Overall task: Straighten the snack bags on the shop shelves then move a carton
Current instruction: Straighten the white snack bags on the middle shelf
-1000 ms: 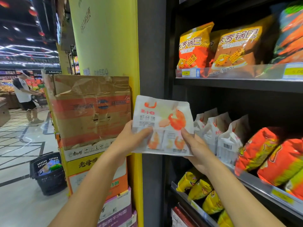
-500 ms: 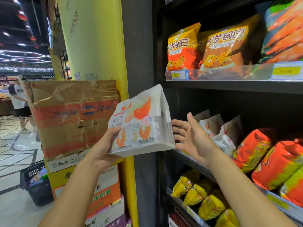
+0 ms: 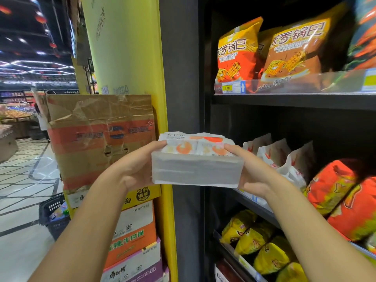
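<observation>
A white snack bag printed with orange prawns lies tipped flat, its pale bottom facing me, in front of the dark shelf post. My left hand grips its left end and my right hand grips its right end. More white bags of the same kind stand on the middle shelf just right of my right hand. A worn brown and orange carton tops a stack of cartons to the left.
Orange rice-crust bags fill the upper shelf, red-orange bags the middle shelf, yellow bags the lower one. A yellow pillar stands behind the cartons. A black basket sits on the aisle floor; a person stands far left.
The bag went from upright in both hands, to held by the left hand alone, to tipped flat with its bottom towards me. My right hand has taken hold of it again.
</observation>
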Motion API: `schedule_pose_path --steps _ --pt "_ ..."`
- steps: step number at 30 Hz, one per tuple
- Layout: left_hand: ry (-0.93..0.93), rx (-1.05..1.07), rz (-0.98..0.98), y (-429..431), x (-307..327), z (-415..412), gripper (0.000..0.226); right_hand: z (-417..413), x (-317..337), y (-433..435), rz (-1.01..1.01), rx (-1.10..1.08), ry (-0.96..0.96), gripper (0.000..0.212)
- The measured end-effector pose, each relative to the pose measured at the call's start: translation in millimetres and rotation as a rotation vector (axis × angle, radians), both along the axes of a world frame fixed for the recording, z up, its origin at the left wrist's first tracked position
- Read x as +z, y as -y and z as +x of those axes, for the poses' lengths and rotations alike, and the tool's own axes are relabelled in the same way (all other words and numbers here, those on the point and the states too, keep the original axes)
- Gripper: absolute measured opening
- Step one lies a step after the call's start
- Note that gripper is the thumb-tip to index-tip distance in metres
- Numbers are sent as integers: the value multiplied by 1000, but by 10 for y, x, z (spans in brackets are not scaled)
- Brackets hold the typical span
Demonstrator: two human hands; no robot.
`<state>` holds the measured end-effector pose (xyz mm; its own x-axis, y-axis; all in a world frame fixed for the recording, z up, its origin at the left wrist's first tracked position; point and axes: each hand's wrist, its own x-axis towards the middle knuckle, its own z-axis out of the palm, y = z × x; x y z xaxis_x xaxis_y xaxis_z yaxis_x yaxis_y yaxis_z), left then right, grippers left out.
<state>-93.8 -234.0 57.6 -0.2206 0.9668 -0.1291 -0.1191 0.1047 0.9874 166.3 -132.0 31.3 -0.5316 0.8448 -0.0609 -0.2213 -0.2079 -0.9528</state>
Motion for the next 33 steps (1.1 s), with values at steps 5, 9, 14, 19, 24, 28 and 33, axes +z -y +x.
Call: schedule_pose_path --steps 5,9,14,19,24,28,33 --pt "-21 -19 1 15 48 35 37 -12 17 20 -11 6 -44 31" --pt "-307 171 54 -40 -37 19 50 -43 -48 -16 120 -38 -6 37" --pt "-483 324 330 -27 -98 307 50 -244 -215 -7 369 -239 146 56" --pt "-528 67 395 -14 -235 649 52 -445 -331 119 532 -255 132 56" --pt "-491 58 453 -86 -387 663 78 -509 -363 213 550 -93 52 42" --pt "-483 187 444 -81 -464 627 91 -502 -384 261 505 -6 45 50" --pt "-481 291 437 -85 -509 470 88 -469 -396 176 552 -49 7 44"
